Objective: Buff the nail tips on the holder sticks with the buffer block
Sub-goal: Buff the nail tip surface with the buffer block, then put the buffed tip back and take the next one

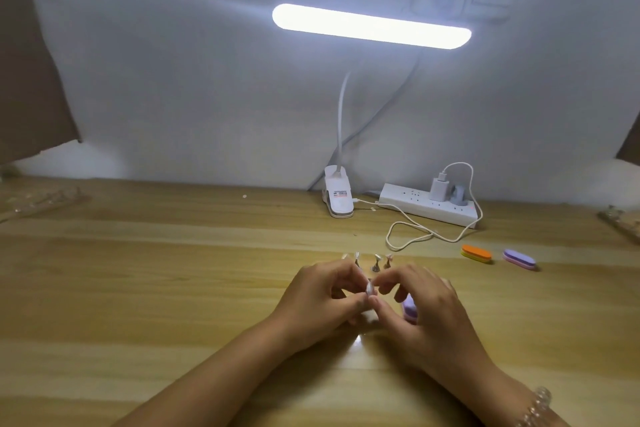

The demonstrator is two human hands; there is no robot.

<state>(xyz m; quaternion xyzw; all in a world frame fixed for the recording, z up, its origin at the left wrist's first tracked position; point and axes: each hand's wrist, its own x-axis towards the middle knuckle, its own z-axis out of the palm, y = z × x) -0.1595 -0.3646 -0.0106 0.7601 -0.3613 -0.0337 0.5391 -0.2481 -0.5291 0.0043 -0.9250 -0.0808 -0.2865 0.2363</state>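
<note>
Item: nail tip (370,288), small and pale, held just above the table (173,288) at centre, between both hands. Left hand (318,296): thumb and forefinger pinching the tip from its side. Right hand (427,314): thumb and forefinger pinching the same tip from the other side, other fingers curled. Whether a stick is under the tip cannot be told, as the fingers hide it. Handling, judged: almost weightless, thin, springy plastic with a glossy curved face. It is likely to flick away or crack if squeezed across the arch, so it is best taken by its side edges or by the stick beneath, leaving the top face free. Buffer block (410,309): lilac, showing beneath the right hand's fingers. Whether it is gripped or lying on the table cannot be told. Judged light, foam-cored and slightly yielding, to be held by its long edges. Holder sticks (375,264): a short row just behind the hands, each carrying a tip. They are close enough to be knocked over by a knuckle. Spare orange buffer (476,253) and spare purple buffer (518,259): well off to the right. Clip lamp (338,198), power strip (426,206) and looped cable (412,236): at the back of the table, clear of the work. Beaded bracelet (537,406): on the right wrist.
</note>
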